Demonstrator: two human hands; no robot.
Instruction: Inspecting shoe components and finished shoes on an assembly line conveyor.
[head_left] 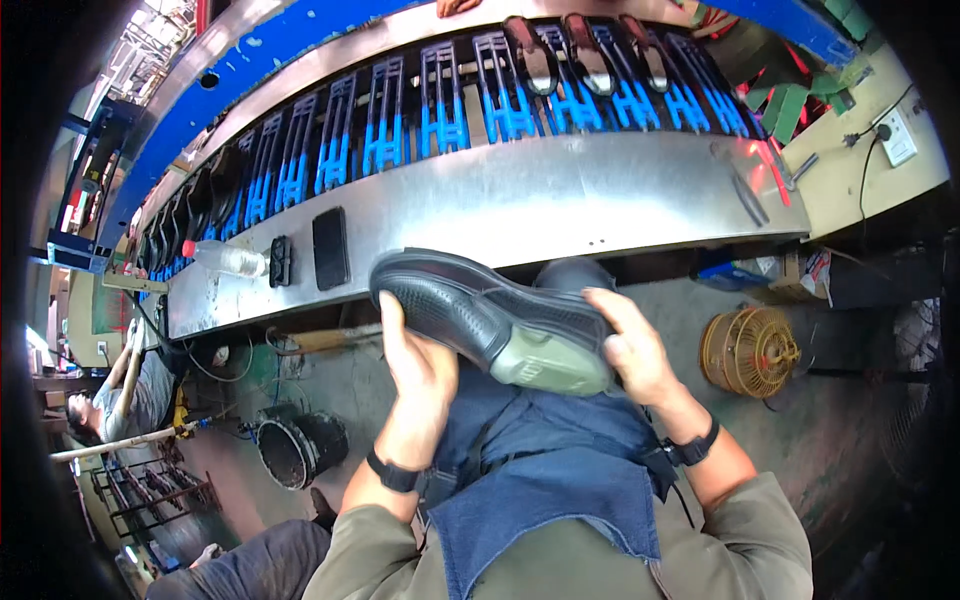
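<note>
A black shoe [440, 305] with a perforated upper lies on its side in the air above my lap, toe to the left. Inside its opening sits a grey-green shoe last [553, 362]. My left hand [415, 355] grips the toe end, with the thumb up along the tip. At the heel end my right hand [638, 350] holds the shoe, thumb and fingers around the back. Both hands share the one shoe. The palm-side fingers of my left hand are partly hidden beneath it.
Ahead runs a metal bench [480, 195] with a conveyor of blue-and-black racks [385, 135]; several shoes [590, 60] ride on it. A phone [330, 248] and a plastic bottle [228, 258] lie at left. Below stand a black bucket [300, 447] and a yellow fan [748, 352]. Other people are at left.
</note>
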